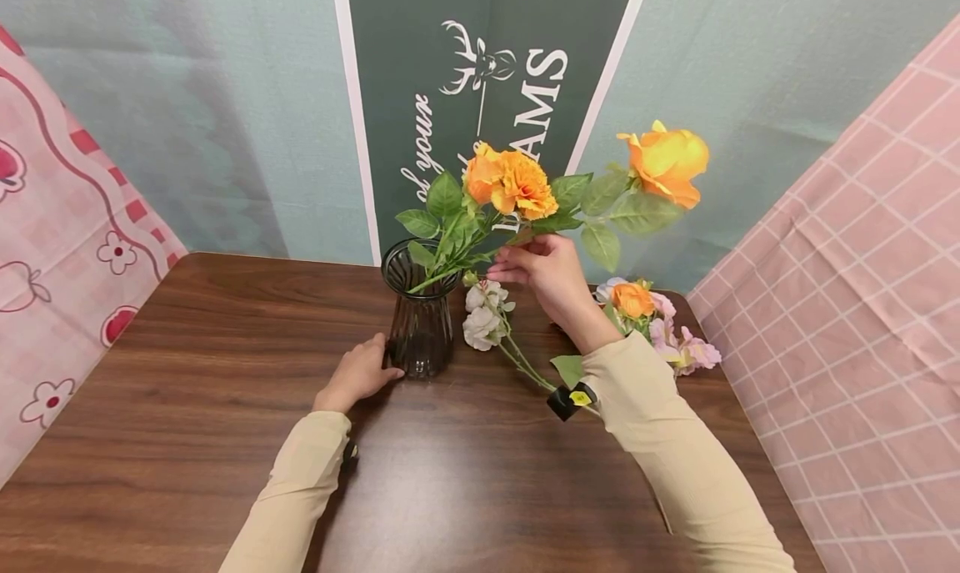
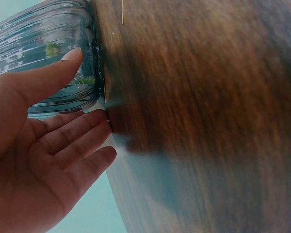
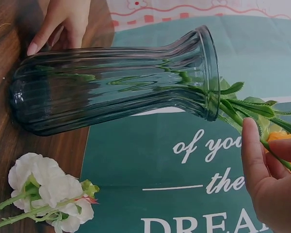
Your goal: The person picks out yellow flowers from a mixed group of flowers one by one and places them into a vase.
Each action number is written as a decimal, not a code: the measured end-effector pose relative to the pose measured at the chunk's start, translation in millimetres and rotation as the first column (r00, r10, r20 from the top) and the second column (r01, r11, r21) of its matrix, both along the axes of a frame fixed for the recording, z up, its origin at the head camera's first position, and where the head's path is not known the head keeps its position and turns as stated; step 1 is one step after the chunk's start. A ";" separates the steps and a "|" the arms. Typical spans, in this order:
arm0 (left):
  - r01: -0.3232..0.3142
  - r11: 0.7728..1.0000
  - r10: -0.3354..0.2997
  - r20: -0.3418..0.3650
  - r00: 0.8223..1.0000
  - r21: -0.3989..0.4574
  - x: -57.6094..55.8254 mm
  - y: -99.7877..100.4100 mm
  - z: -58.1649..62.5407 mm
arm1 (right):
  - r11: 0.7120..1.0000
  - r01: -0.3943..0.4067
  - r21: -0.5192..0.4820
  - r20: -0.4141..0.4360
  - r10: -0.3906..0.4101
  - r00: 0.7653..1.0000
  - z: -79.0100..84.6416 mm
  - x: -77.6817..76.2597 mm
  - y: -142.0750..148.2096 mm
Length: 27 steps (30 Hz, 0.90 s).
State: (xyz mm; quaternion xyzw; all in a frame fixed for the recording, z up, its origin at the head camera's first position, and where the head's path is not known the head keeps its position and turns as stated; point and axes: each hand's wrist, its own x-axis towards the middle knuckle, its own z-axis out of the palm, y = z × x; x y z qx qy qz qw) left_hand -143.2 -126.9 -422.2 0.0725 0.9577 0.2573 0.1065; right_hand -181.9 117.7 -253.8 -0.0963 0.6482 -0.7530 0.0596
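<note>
Glossy wood-grain tabletop (image 1: 450, 490) spreads across the lower frame. Left of centre, the left hand (image 1: 360, 369), fingers fairly straight with the thumb held apart from them, touches the lower side of a ribbed, smoky glass vase (image 1: 422, 331) that stands upright near the table's far edge. Just right of it lie ruffled white flowers (image 1: 483, 314). At centre, the right hand (image 1: 551, 277) pinches the stems of orange flowers (image 1: 525, 185), frilled and smooth; greenery enters the vase's flared mouth. Behind hangs creased cloth (image 1: 300, 98)
</note>
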 end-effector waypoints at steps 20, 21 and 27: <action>0.000 1.000 0.000 0.020 1.000 0.000 1.0 0.5 4.0 | 0.996 -0.046 0.078 0.033 0.044 0.998 -3.3 -4.5 -11.9; 0.000 1.000 0.000 0.019 1.000 -0.001 0.9 0.5 3.9 | 0.996 -0.049 0.077 0.033 0.047 0.998 -3.5 -4.6 -11.7; 0.006 1.000 -0.006 0.011 1.000 -0.005 0.3 -0.1 2.8 | 0.998 -0.059 0.017 0.018 0.059 0.998 -3.8 -3.5 -8.1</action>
